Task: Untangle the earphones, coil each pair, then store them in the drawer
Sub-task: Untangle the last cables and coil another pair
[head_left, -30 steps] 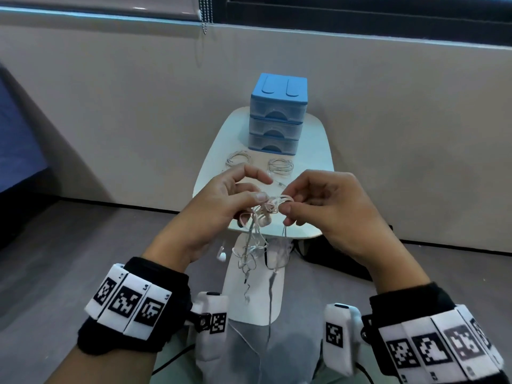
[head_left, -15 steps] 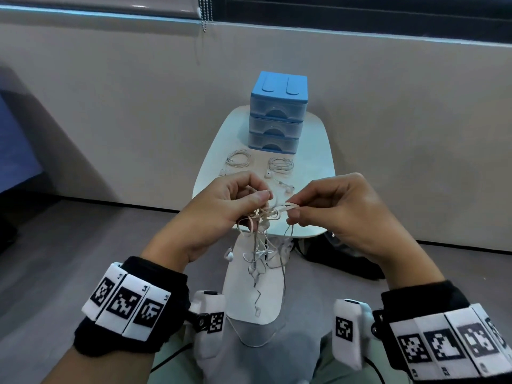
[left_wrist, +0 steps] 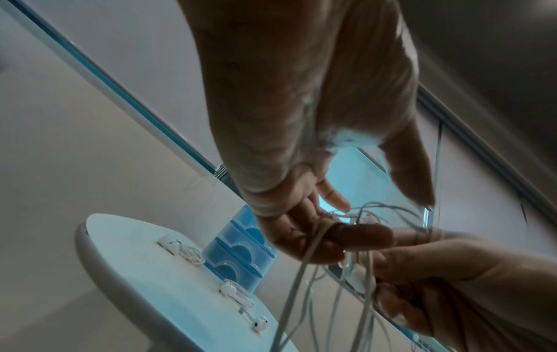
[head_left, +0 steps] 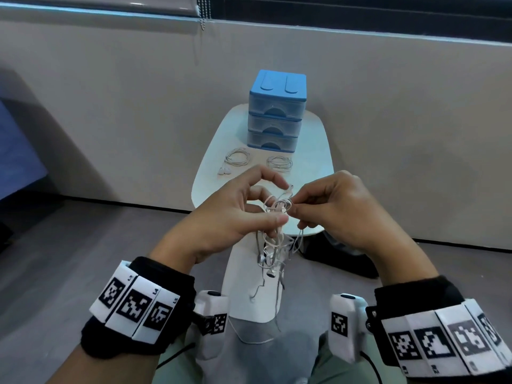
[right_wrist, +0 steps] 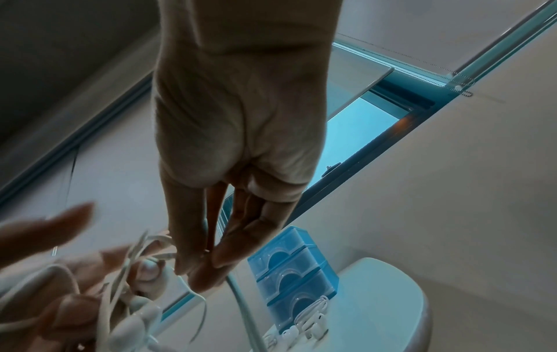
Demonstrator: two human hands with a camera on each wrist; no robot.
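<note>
A tangle of white earphones (head_left: pixel 277 210) hangs between both hands above the near edge of the white table (head_left: pixel 318 151). My left hand (head_left: pixel 277 206) holds the knot, thumb pressed on the cables, index finger lifted in an arch. My right hand (head_left: pixel 297 207) pinches a loop at the knot's right side. Loose cable and earbuds (head_left: pixel 270 261) dangle below. The right wrist view shows the right hand's fingertips (right_wrist: pixel 205 264) pinched on a strand beside the tangle (right_wrist: pixel 135 274). Two coiled pairs (head_left: pixel 237 159) (head_left: pixel 279 162) lie before the blue drawer unit (head_left: pixel 277 112), its three drawers shut.
The table stands against a beige wall with a window ledge above. Its white base (head_left: pixel 249 286) is on the grey floor between my knees. A dark object (head_left: pixel 340 259) sits on the floor to the right of the table.
My right hand, which had drawn a strand out to the right, is back at the knot. The left index finger has lifted. The dangling cables have shifted.
</note>
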